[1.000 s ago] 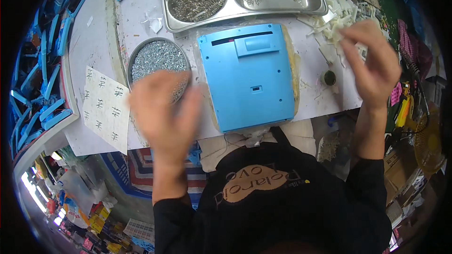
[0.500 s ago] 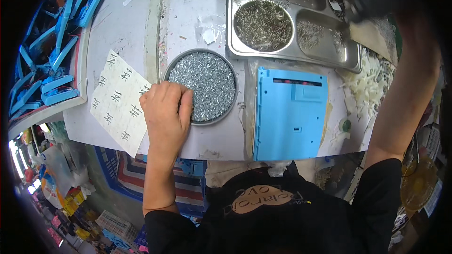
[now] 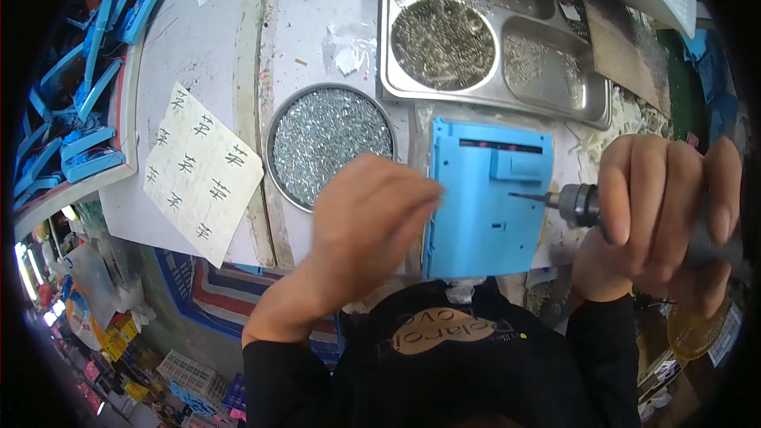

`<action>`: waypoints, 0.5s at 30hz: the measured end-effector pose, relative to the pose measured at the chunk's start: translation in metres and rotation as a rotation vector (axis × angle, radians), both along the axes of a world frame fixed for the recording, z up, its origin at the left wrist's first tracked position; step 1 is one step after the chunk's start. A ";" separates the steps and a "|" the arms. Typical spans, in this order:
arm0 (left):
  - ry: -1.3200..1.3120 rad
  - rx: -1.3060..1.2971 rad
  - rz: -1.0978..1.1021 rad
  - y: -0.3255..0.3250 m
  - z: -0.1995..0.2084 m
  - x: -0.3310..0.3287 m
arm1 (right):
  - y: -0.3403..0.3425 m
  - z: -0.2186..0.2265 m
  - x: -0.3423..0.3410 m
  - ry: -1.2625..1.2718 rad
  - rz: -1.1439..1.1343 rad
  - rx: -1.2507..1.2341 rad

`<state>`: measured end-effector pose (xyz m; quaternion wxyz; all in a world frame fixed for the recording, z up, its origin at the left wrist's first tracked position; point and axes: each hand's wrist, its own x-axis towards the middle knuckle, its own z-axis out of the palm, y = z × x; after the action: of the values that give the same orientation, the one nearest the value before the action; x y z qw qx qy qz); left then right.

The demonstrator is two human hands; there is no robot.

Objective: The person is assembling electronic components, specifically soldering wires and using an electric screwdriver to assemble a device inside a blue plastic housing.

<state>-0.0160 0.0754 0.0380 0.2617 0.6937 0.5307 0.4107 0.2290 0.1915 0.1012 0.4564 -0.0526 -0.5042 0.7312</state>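
Here's the blue panel [image 3: 476, 222], right of centre in the frame, lying flat at the near edge of the desk [image 3: 214, 55]. It's a smooth, roughly rectangular shell: one long dark slot across the top, one raised block beneath it towards the right, one small rectangular opening lower down, and a scatter of small dark holes.

In from the right comes the right hand [image 3: 662, 206], fingers wrapped firmly round one dark screwdriver [image 3: 580, 204], its thin bit pointing left over the panel; whether the tip touches, I can't tell. Over at the panel's left edge, the left hand [image 3: 376, 214] is a blur, fingertips drawn together; whether anything is pinched there, or whether they touch the panel, can't be made out.

Now the count! One round bowl [image 3: 269, 147] left of centre, packed with silvery screws [image 3: 329, 139], too many to number. One steel tray [image 3: 495, 89] at the top, divided into compartments, several holding small metal parts. One pale sheet [image 3: 198, 190] on the left, nine handwritten marks on it. White plastic pieces [image 3: 634, 119] heap up at right, and blue casings [image 3: 95, 95] crowd the upper left, both beyond counting.
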 end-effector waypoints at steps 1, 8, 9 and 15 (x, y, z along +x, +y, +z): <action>-0.001 -0.001 -0.030 0.000 0.005 0.010 | -0.006 0.002 -0.003 0.008 0.021 0.000; 0.024 0.048 -0.204 0.003 0.019 0.040 | -0.018 0.010 0.000 0.042 0.157 0.155; 0.039 0.054 -0.227 0.003 0.020 0.041 | -0.023 0.013 0.001 0.017 0.138 0.143; 0.158 0.125 -0.286 -0.003 0.027 0.049 | -0.046 0.022 0.008 -0.084 0.059 0.125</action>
<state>0.0332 0.0722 0.0653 0.2312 0.8071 0.4189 0.3460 0.2369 0.1458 0.1235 0.4155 -0.0396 -0.5688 0.7087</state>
